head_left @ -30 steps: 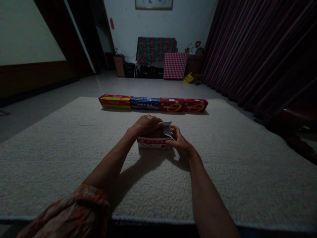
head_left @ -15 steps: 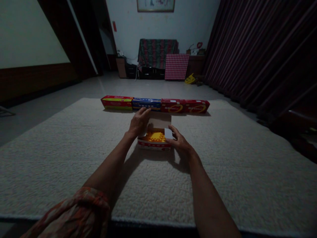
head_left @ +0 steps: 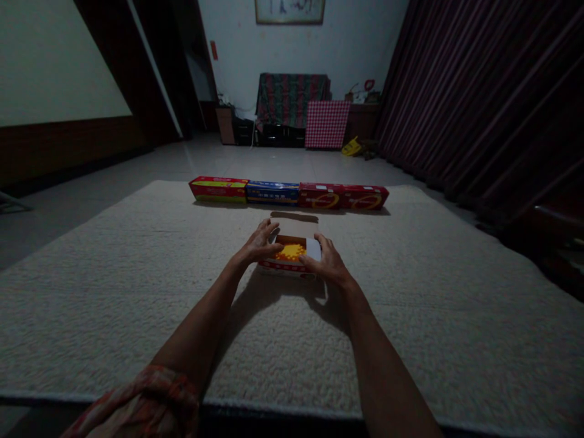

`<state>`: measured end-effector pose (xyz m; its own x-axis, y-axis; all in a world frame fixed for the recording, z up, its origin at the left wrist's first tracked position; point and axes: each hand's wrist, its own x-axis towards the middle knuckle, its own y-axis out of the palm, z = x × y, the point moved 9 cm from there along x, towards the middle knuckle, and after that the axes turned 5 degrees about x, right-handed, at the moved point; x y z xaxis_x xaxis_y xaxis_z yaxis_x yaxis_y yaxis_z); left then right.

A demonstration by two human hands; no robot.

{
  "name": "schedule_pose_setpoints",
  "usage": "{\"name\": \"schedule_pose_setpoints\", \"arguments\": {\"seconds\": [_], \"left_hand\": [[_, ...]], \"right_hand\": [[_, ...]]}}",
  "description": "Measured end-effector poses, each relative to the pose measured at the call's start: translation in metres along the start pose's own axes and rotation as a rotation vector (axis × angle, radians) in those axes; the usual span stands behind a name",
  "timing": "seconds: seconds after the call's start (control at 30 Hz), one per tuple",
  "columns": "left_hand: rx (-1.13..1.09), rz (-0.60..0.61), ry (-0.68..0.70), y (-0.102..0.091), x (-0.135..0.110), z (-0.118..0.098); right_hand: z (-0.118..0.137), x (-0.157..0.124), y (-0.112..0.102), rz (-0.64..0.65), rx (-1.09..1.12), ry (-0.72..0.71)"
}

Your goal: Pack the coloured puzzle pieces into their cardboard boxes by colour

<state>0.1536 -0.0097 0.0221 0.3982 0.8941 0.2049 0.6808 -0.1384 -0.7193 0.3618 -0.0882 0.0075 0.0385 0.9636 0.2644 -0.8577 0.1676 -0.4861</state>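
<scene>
A small red-and-white cardboard box (head_left: 286, 266) sits on the pale quilted cover, its lid (head_left: 295, 227) tipped up at the far side. Yellow-orange pieces with bumpy edges (head_left: 292, 250) fill the inside; their exact kind is unclear. My left hand (head_left: 261, 243) grips the left end, thumb over the rim and fingers along the outside. At the opposite end, my right hand (head_left: 329, 261) is closed around the box, thumb at the front corner and fingers behind the white side flap (head_left: 313, 248).
Beyond the open box stands a row of long cartons: a red-and-green one (head_left: 219, 190), a blue one (head_left: 272, 193) and two dark red ones (head_left: 319, 196). The quilted cover (head_left: 114, 292) ends at a near edge. Purple curtains (head_left: 438, 91) hang at the right.
My left hand has come down from the raised lid to the box's left end. The lid now leans further back, with its far edge showing. My right hand stays on the right end.
</scene>
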Motion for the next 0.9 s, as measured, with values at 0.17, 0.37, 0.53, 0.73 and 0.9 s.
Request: {"name": "schedule_pose_setpoints", "arguments": {"seconds": [0.17,0.37,0.53,0.73,0.9], "left_hand": [[-0.185,-0.017,-0.078,-0.007,-0.002,0.009],[-0.448,0.054,-0.145,-0.019,-0.006,0.01],[-0.447,0.072,-0.208,-0.027,-0.01,0.019],[-0.393,0.101,-0.16,-0.03,-0.014,0.03],[-0.05,0.066,0.099,-0.047,-0.01,0.014]], "right_hand": [[-0.003,0.001,-0.005,-0.079,0.087,0.023],[-0.009,0.003,-0.009,-0.075,0.256,0.082],[-0.005,-0.005,-0.01,0.015,0.473,0.222],[-0.007,-0.009,-0.016,0.064,0.551,0.242],[0.007,0.0,-0.042,-0.15,0.077,-0.135]]}}
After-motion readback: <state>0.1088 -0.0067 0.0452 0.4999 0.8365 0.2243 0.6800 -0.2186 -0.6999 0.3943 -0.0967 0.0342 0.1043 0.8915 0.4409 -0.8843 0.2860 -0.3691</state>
